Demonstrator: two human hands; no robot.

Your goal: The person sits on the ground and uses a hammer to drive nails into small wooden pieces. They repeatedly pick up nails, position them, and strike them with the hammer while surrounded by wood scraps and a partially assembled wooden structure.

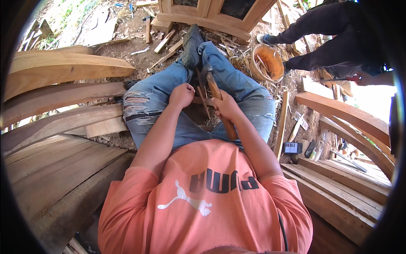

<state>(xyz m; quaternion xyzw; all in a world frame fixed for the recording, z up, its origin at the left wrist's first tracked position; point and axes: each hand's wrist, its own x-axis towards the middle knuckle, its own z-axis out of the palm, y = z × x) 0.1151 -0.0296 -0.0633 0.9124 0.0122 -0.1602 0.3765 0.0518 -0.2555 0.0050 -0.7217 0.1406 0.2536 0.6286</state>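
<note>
My right hand (227,106) is wrapped round the thick wooden handle of a hammer (214,88), whose dark metal head points away from me between my knees. The handle's butt reaches back toward my lap. My left hand (182,95) is closed in a fist or pinch over my left thigh; whatever its fingers may hold is hidden. Just right of that hand, a thin brown wood strip (203,103) slants between my legs. A crosswise piece of wood (196,100) lies there too, partly covered by my hands and the hammer.
Curved timbers (69,67) are stacked at left, with more boards (338,190) at right. A framed wooden panel (207,17) stands ahead. Beside it are a bucket of wood scraps (267,63) and another person's legs (317,40). Another hammer (147,29) and a phone (292,147) lie around.
</note>
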